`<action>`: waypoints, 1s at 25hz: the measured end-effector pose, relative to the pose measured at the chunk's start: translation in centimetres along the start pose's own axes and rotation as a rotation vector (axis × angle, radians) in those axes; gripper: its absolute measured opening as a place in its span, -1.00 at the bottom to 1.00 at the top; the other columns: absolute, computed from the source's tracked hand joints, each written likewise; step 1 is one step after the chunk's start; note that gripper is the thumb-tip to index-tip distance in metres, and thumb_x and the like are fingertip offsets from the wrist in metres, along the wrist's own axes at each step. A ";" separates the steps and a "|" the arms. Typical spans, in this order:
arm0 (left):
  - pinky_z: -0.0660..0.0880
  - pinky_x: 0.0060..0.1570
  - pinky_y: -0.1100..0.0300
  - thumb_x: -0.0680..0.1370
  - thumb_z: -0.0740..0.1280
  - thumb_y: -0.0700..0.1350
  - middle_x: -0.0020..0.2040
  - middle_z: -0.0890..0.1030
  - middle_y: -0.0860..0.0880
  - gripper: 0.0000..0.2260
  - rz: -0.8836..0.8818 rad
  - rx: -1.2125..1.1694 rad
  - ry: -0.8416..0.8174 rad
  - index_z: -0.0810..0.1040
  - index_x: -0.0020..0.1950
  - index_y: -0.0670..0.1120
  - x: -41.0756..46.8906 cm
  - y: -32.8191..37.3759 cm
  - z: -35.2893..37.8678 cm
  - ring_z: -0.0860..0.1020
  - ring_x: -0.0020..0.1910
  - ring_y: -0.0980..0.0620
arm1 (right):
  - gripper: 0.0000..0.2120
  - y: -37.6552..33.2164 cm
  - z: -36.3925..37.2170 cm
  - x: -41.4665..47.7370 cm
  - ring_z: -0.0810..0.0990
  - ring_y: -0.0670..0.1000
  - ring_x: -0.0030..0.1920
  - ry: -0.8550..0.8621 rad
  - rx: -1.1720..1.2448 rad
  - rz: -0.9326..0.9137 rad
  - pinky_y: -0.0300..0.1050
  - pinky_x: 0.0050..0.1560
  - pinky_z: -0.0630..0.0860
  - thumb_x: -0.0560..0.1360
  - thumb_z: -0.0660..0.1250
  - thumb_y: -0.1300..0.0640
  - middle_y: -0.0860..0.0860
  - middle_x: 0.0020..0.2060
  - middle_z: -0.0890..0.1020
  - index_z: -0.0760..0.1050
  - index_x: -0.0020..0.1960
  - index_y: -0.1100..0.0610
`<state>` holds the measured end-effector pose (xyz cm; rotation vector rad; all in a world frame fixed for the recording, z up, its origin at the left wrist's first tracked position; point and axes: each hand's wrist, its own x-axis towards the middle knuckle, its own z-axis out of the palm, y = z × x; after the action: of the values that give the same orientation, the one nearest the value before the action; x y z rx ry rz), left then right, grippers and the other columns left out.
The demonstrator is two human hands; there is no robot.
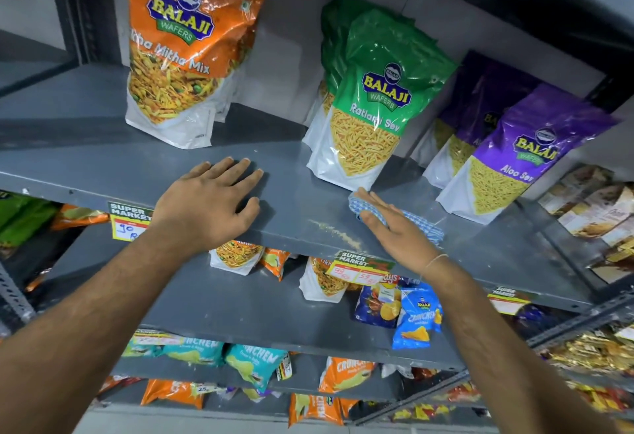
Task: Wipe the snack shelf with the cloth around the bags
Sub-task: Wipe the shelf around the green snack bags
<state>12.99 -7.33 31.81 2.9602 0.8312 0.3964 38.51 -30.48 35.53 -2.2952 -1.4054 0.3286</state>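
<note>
A grey metal snack shelf [85, 159] runs across the view. On it stand an orange bag [185, 52] at the left, a green bag [374, 107] in the middle and a purple bag [514, 159] at the right, each with more bags behind. My right hand [394, 227] lies flat on a blue-and-white checked cloth [425, 226], pressing it onto the shelf just in front of the green bag. My left hand [212, 203] rests palm-down on the bare shelf front, fingers spread, holding nothing. A smear of pale crumbs [338, 231] lies between my hands.
Price tags [128, 221] hang on the shelf's front edge. Lower shelves [240, 299] hold several small snack packets. Brown and gold packs [590, 203] sit on a neighbouring rack at the right. A dark upright post [79, 8] bounds the shelf at the left.
</note>
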 end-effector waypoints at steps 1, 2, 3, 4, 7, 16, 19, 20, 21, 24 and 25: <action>0.07 0.66 -0.03 0.61 -0.21 0.27 0.71 0.12 0.03 -0.34 -0.001 0.003 0.003 0.11 0.69 0.13 0.0 0.0 0.0 0.10 0.69 -0.01 | -0.52 0.0 0.0 -0.2 0.08 -0.31 0.54 0.008 -0.018 0.005 -0.10 0.61 -0.05 0.65 0.04 -0.24 -0.34 0.53 0.18 0.18 0.56 -0.26; 0.06 0.66 -0.03 0.60 -0.21 0.27 0.71 0.12 0.03 -0.34 -0.005 0.003 0.001 0.11 0.69 0.13 0.0 0.0 0.0 0.10 0.69 -0.01 | -0.54 -0.3 0.1 -0.3 0.09 -0.32 0.51 0.015 -0.015 0.021 -0.12 0.60 -0.04 0.67 0.05 -0.19 -0.35 0.51 0.17 0.18 0.56 -0.25; 0.06 0.66 -0.02 0.60 -0.21 0.27 0.71 0.11 0.03 -0.34 -0.010 -0.001 -0.004 0.10 0.69 0.13 0.0 0.1 -0.1 0.09 0.69 -0.01 | -0.54 -0.5 0.2 -0.3 0.10 -0.31 0.50 0.021 -0.010 0.036 -0.12 0.60 -0.03 0.67 0.05 -0.18 -0.35 0.50 0.17 0.18 0.56 -0.24; 0.04 0.66 -0.02 0.59 -0.22 0.27 0.71 0.10 0.03 -0.33 -0.011 -0.006 -0.007 0.09 0.69 0.13 0.0 0.2 -0.1 0.08 0.69 0.00 | -0.54 -0.8 0.2 -0.1 0.12 -0.27 0.52 0.032 -0.009 0.043 -0.10 0.60 -0.02 0.67 0.04 -0.18 -0.34 0.52 0.18 0.17 0.56 -0.24; 0.03 0.66 0.00 0.59 -0.23 0.27 0.72 0.08 0.04 -0.33 -0.007 -0.016 -0.012 0.07 0.70 0.14 0.1 0.1 -0.2 0.06 0.69 0.01 | -0.54 -2.4 0.8 0.1 0.12 -0.18 0.57 0.037 -0.034 0.037 -0.07 0.61 -0.01 0.67 0.03 -0.19 -0.27 0.55 0.20 0.18 0.57 -0.22; 0.01 0.66 -0.02 0.60 -0.24 0.28 0.72 0.05 0.04 -0.34 0.004 -0.013 -0.026 0.02 0.70 0.15 0.1 0.2 -0.4 0.03 0.70 0.00 | -0.48 -7.2 4.1 1.7 0.34 -0.02 0.50 0.036 0.121 0.032 0.04 0.52 0.24 0.62 0.01 -0.32 -0.11 0.47 0.44 0.30 0.51 -0.19; 0.00 0.66 -0.02 0.60 -0.22 0.27 0.72 0.05 0.04 -0.35 -0.001 -0.022 -0.026 0.02 0.70 0.15 0.1 0.0 -0.3 0.03 0.70 0.00 | -0.42 -5.3 2.9 1.0 0.31 -0.09 0.52 0.043 0.115 0.053 0.02 0.55 0.20 0.58 0.02 -0.40 -0.19 0.49 0.40 0.27 0.53 -0.21; 0.00 0.66 -0.02 0.61 -0.21 0.27 0.72 0.05 0.04 -0.35 -0.002 -0.026 -0.024 0.03 0.70 0.15 0.1 0.1 -0.3 0.03 0.70 0.00 | -0.43 -4.7 2.4 0.5 0.22 -0.14 0.55 0.018 0.071 0.038 0.01 0.58 0.12 0.57 0.02 -0.40 -0.24 0.53 0.30 0.21 0.54 -0.26; 0.00 0.66 -0.02 0.61 -0.21 0.27 0.72 0.05 0.04 -0.35 -0.003 -0.029 -0.022 0.03 0.70 0.15 0.1 0.1 -0.3 0.03 0.70 0.00 | -0.45 -4.3 1.9 0.1 0.14 -0.18 0.57 -0.022 0.010 0.014 -0.01 0.60 0.06 0.57 0.02 -0.39 -0.29 0.55 0.22 0.15 0.53 -0.32; 0.00 0.66 -0.02 0.62 -0.20 0.26 0.72 0.05 0.03 -0.36 -0.004 -0.032 -0.023 0.04 0.70 0.14 0.0 0.1 -0.3 0.03 0.70 0.00 | -0.48 -3.5 1.7 -0.9 -0.02 -0.26 0.58 -0.084 -0.145 -0.069 -0.03 0.60 -0.04 0.56 -0.03 -0.42 -0.38 0.57 0.05 -0.05 0.49 -0.47; 0.00 0.66 -0.02 0.62 -0.20 0.26 0.72 0.05 0.03 -0.37 -0.003 -0.033 -0.019 0.04 0.70 0.14 0.0 0.0 -0.2 0.03 0.70 0.00 | -0.47 -3.1 1.9 -1.0 -0.03 -0.27 0.58 -0.065 -0.152 -0.073 -0.03 0.60 -0.05 0.58 -0.04 -0.40 -0.40 0.56 0.04 -0.05 0.52 -0.45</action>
<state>12.98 -7.34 32.05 2.9273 0.8192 0.3772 34.80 -29.71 35.28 -2.3649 -1.5917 0.2847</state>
